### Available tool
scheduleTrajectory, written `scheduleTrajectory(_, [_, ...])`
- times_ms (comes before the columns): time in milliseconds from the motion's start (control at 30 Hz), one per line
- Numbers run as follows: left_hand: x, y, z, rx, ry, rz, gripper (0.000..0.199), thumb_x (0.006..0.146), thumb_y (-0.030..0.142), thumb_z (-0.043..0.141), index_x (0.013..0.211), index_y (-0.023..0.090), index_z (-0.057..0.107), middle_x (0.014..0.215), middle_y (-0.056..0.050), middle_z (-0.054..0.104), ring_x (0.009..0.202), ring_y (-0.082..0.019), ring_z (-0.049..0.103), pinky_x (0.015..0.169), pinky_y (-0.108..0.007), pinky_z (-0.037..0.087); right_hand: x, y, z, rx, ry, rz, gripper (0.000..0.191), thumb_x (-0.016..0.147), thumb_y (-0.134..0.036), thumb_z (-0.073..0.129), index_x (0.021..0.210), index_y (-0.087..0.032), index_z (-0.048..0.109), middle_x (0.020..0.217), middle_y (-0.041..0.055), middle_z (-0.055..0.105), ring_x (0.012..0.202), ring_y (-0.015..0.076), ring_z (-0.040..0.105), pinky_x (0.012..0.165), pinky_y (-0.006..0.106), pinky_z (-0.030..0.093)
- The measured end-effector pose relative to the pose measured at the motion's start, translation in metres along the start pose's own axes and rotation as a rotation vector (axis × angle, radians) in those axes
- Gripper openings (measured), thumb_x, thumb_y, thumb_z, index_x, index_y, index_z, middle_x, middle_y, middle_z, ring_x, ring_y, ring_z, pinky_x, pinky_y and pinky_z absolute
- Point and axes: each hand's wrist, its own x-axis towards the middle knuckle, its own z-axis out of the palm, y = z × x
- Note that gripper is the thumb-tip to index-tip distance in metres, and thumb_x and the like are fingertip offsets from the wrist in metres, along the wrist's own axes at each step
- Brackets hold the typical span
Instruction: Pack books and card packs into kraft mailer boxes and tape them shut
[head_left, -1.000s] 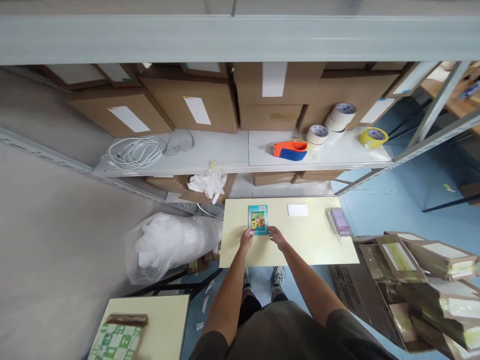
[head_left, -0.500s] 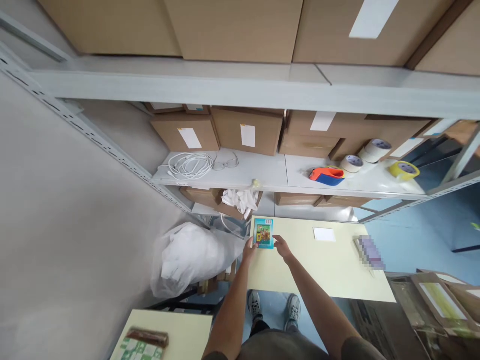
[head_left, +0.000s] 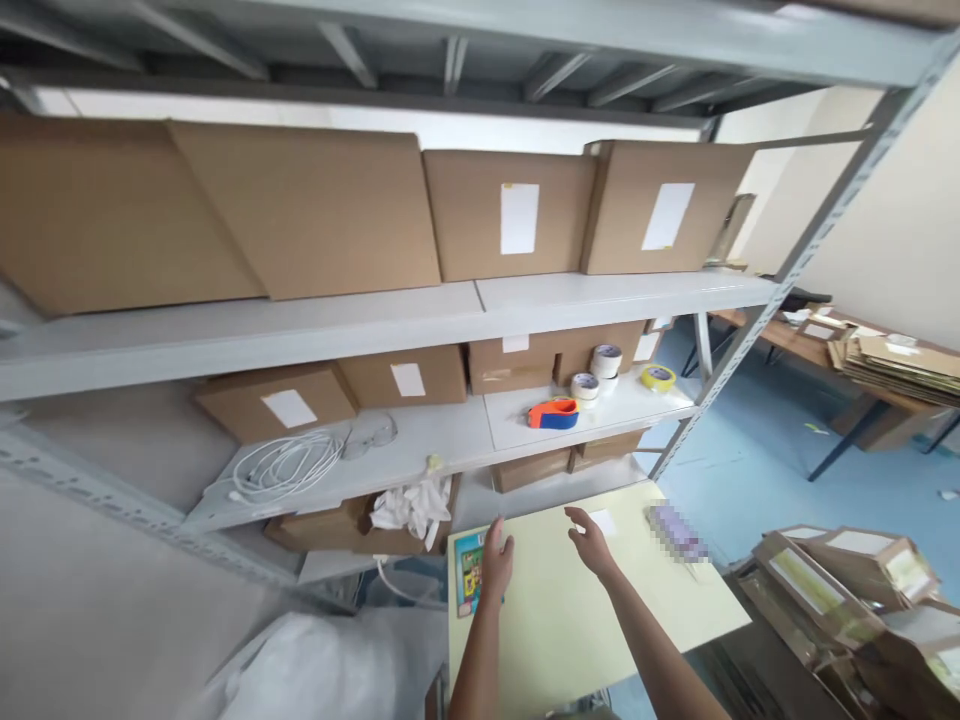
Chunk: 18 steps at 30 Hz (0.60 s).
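Note:
A blue book with a colourful picture lies at the left end of the pale yellow table. Over its right part is my left hand, fingers apart and holding nothing that shows. My right hand hovers above the table farther right, open, with its fingertips near a white card. Near the table's right edge lies a blurred purple item.
Above the table, a shelf holds a coiled white cable, an orange and blue tape dispenser and tape rolls. Flattened cardboard stands at the lower right. A white bag is at the lower left.
The view has swung up and to the right. My left hand has let go of the book's edge and lies over its right side. My right hand has moved right, away from the book.

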Motion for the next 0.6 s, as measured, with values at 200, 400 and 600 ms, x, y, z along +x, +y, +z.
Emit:
scheduleTrajectory(200, [0.029, 0.063, 0.065, 0.024, -0.033, 0.128, 0.063, 0.082, 0.045, 0.075, 0.141, 0.025, 0.064, 0.160, -0.017, 0.052, 0.138, -0.036, 0.059, 0.109, -0.045, 0.052, 0.074, -0.038, -0.057, -0.073, 0.032, -0.133, 0.053, 0.079, -0.027, 0.059, 0.131, -0.030, 0.072, 0.138, 0.0088, 0.072, 0.133, 0.0327, 0.064, 0.106, 0.051, 0.057])
scheduleTrajectory(400, [0.036, 0.079, 0.091, 0.104, 0.013, 0.169, 0.062, 0.082, 0.056, 0.071, 0.138, 0.028, 0.069, 0.151, -0.014, 0.062, 0.123, -0.031, 0.070, 0.106, -0.042, 0.054, 0.177, -0.102, -0.072, -0.204, -0.060, -0.415, 0.063, 0.079, -0.015, 0.061, 0.141, -0.024, 0.068, 0.149, 0.0112, 0.065, 0.143, 0.0307, 0.056, 0.123, 0.049, 0.041])
scheduleTrajectory(600, [0.021, 0.074, 0.082, 0.108, 0.072, 0.138, 0.060, 0.080, 0.058, 0.069, 0.131, 0.027, 0.075, 0.142, -0.015, 0.069, 0.115, -0.034, 0.073, 0.102, -0.045, 0.056, 0.236, -0.143, -0.057, -0.532, -0.170, -0.494, 0.062, 0.081, -0.013, 0.067, 0.142, -0.024, 0.066, 0.147, 0.0145, 0.065, 0.144, 0.0337, 0.050, 0.122, 0.051, 0.035])
